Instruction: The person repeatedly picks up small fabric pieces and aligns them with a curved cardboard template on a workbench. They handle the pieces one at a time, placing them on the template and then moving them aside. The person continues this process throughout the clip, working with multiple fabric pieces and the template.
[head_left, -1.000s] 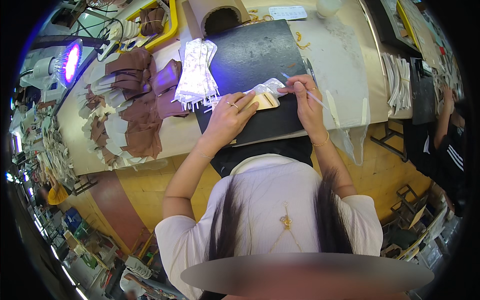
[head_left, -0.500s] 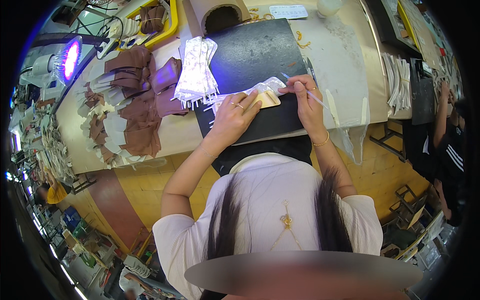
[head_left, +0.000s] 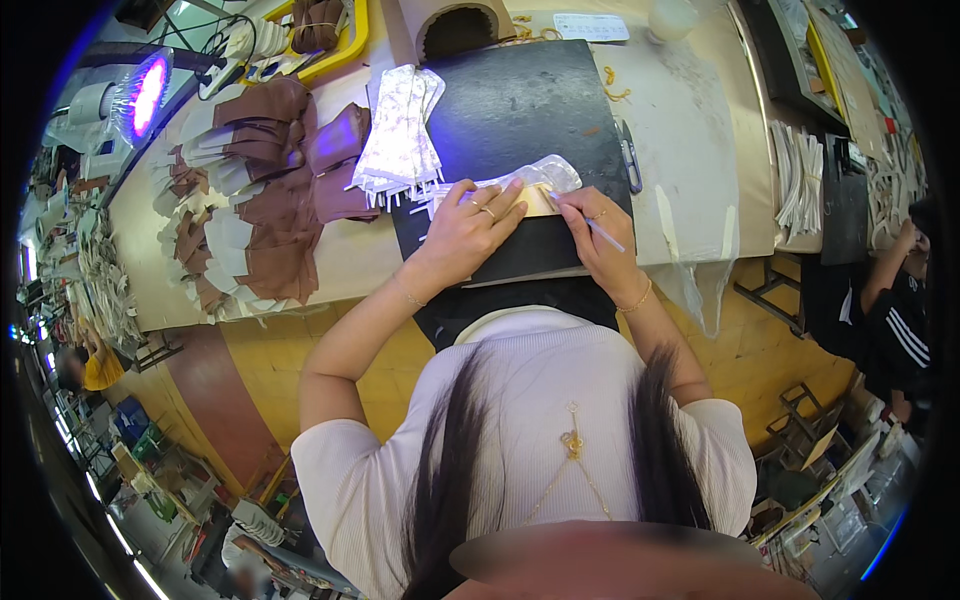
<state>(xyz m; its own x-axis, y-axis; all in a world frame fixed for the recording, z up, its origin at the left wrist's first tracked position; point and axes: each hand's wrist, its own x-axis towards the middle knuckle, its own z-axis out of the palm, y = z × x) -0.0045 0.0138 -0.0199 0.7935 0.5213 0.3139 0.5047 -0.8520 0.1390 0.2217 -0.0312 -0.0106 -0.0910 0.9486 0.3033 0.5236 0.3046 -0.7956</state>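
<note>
My left hand (head_left: 476, 226) lies with spread fingers on a cream flat template (head_left: 537, 202), pressing it down. Under the template a shiny whitish cut piece (head_left: 556, 172) sticks out on the far side; the rest is covered. In my right hand (head_left: 604, 238) is a slim pale pen (head_left: 607, 236), pinched between thumb and fingers, its tip at the template's right part. All this rests on a black mat (head_left: 510, 95). Just beyond my left hand, a fanned stack of silvery-white patterned pieces (head_left: 400, 125) with thin white tabs lies across the mat's left edge.
Piles of brown and grey pieces (head_left: 270, 240) cover the table's left side, near a glowing lamp (head_left: 147, 95). A yellow tray (head_left: 352, 45) and a brown tube (head_left: 455, 30) stand behind. A cutter knife (head_left: 630, 158) lies right of the mat. Another person (head_left: 895, 320) sits farther right.
My right hand has come down and left, bringing the pen tip from up in the air to the template. Its fingers have left the whitish piece's end. My left hand stays on the template.
</note>
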